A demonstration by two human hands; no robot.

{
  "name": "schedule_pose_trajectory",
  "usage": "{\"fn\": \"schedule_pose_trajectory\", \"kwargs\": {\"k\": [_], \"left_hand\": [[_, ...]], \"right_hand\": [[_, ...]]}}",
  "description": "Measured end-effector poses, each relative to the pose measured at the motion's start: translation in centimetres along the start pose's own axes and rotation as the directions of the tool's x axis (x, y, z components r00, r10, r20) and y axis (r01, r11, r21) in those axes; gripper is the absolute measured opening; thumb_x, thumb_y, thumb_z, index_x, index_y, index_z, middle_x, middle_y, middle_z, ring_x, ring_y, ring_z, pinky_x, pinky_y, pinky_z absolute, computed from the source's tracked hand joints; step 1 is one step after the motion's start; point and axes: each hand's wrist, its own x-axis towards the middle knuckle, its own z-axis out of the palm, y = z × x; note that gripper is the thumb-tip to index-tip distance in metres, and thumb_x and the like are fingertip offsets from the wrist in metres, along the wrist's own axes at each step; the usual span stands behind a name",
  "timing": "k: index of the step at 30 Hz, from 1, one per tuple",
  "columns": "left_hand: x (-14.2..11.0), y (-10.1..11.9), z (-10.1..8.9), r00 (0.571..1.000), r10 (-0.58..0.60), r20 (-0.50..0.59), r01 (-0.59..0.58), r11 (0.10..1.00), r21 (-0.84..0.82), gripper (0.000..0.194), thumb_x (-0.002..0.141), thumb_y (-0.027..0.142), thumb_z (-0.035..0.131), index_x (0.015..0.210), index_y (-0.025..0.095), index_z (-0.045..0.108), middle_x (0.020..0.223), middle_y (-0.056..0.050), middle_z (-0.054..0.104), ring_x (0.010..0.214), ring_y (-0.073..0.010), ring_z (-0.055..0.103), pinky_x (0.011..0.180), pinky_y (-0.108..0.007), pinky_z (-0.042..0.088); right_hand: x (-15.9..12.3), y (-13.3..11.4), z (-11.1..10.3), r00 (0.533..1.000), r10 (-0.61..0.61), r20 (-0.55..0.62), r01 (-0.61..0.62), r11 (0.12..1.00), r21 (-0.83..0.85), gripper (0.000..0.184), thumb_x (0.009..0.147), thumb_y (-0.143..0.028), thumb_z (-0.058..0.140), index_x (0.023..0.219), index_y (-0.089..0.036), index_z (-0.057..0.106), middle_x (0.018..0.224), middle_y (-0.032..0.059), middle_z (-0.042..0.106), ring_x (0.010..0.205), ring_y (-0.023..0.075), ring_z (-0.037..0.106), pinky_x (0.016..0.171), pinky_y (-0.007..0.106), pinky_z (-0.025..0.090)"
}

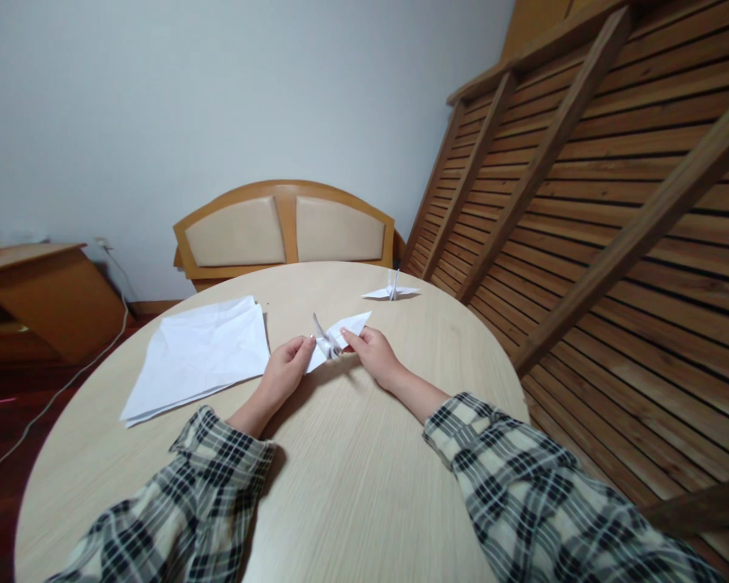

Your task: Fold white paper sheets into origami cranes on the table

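Note:
A white folded paper crane (331,346) is held between my two hands just over the table. My left hand (285,371) pinches its left wing between thumb and fingers. On the other side, the thumb of my right hand (373,354) presses the right wing against the fingers beneath. The wings spread sideways, and a thin pointed part sticks up from the middle. Farther back stands a second paper crane (392,290), wings out flat, with nobody touching it.
Creased white paper sheets (200,352) lie stacked left of my hands on the round wooden table (364,478). Behind it is a padded headboard (285,227). A slatted wooden panel (583,202) leans at the right. A desk (42,300) and a cable stand at the left.

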Motion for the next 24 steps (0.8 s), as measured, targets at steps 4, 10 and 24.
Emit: {"fn": "schedule_pose_trajectory", "kwargs": {"k": [4, 10, 24], "left_hand": [[0.0, -0.2, 0.1, 1.000, -0.017, 0.008, 0.017, 1.000, 0.011, 0.039, 0.084, 0.052, 0.048, 0.061, 0.020, 0.050, 0.056, 0.001, 0.043, 0.056, -0.0143, 0.039, 0.053, -0.028, 0.030], [-0.1, -0.3, 0.1, 0.999, -0.027, 0.020, 0.026, 0.999, 0.024, 0.038, 0.086, 0.051, 0.047, 0.065, 0.020, 0.054, 0.059, 0.000, 0.048, 0.058, -0.0149, 0.042, 0.054, -0.028, 0.033], [-0.6, 0.5, -0.3, 0.855, 0.438, -0.279, -0.301, 0.855, 0.421, 0.025, 0.082, 0.042, 0.062, 0.075, 0.021, 0.050, 0.082, -0.003, 0.052, 0.084, -0.0209, 0.048, 0.081, -0.036, 0.038]], "right_hand": [[0.3, 0.3, -0.1, 0.999, 0.026, -0.024, -0.025, 0.999, 0.021, 0.034, 0.082, -0.048, 0.060, 0.073, -0.016, 0.064, 0.068, 0.0031, 0.065, 0.063, 0.0137, 0.057, 0.063, 0.027, 0.044], [0.4, 0.4, -0.4, 0.997, 0.039, -0.060, -0.036, 0.998, 0.044, 0.035, 0.079, -0.052, 0.059, 0.070, -0.018, 0.061, 0.066, 0.0031, 0.064, 0.063, 0.0144, 0.056, 0.065, 0.029, 0.045], [0.5, -0.2, -0.7, 0.955, 0.252, -0.158, -0.200, 0.938, 0.283, 0.026, 0.080, -0.041, 0.063, 0.074, -0.016, 0.066, 0.075, 0.0092, 0.071, 0.069, 0.0192, 0.066, 0.073, 0.034, 0.050]]}}
